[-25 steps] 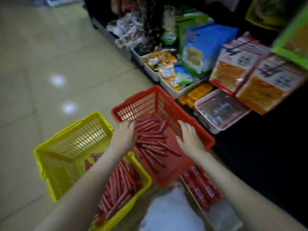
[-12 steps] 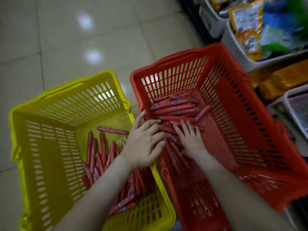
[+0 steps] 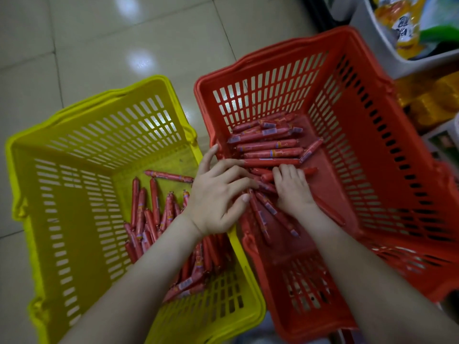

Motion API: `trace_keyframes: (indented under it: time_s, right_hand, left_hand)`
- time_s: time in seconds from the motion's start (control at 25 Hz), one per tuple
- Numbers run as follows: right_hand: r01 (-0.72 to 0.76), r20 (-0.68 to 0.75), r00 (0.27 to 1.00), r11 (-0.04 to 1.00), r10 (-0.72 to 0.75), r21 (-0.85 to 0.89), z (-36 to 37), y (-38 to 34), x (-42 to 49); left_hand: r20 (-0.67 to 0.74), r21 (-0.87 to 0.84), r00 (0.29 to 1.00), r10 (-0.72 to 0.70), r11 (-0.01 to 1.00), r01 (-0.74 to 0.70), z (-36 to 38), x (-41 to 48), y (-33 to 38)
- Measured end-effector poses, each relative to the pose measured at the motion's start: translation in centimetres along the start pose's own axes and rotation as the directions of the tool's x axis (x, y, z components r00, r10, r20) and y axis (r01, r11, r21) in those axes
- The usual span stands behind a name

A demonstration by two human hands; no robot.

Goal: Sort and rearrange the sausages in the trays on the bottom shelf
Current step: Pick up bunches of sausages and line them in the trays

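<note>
Two plastic baskets stand side by side on the floor. The red basket on the right holds several red sausages, some stacked crosswise at its far end, others loose near me. The yellow basket on the left holds a pile of the same kind of sausages. My left hand reaches over the rim between the baskets, its spread fingers touching sausages in the red one. My right hand lies inside the red basket, fingers together on top of the loose sausages.
The tiled floor stretches out behind and to the left of the baskets. At the upper right a white tray with snack packs sits on the bottom shelf, with yellow packages below it.
My view has dropped from the shelf to the baskets. Both hands have moved from apart at the red basket's near end to close together on its sausages.
</note>
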State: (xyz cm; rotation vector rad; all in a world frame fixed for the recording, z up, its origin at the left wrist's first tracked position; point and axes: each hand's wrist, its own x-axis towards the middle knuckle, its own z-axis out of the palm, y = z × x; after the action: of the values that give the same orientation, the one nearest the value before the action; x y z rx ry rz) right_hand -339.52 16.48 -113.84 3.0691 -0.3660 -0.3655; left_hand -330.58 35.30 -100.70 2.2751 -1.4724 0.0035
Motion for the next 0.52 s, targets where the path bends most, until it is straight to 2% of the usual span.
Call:
trace_keyframes:
  time_s: [0.16, 0.28, 0.4, 0.52]
  right_hand:
    - [0.081, -0.045, 0.995, 0.994, -0.084, -0.074, 1.6, -0.2, -0.9]
    - [0.034, -0.043, 0.998, 0.997, -0.037, -0.071, 2.0, -0.6, -0.7]
    - [-0.038, 0.019, 0.999, 0.998, 0.039, -0.051, 1.3, -0.9, -0.1]
    - [-0.01, 0.099, 0.995, 0.999, 0.013, -0.03, 0.6, -0.5, 0.7]
  left_hand:
    - [-0.023, -0.02, 1.0, 0.007, 1.0, -0.008, 0.3, -0.1, -0.2]
    - [-0.027, -0.021, 1.0, 0.002, 1.0, -0.002, 0.4, 0.0, -0.2]
    - [-0.047, -0.027, 0.999, 0.014, 1.0, -0.015, 0.5, -0.2, -0.2]
    - [-0.061, -0.037, 0.998, 0.01, 0.999, -0.012, 0.5, -0.1, -0.2]
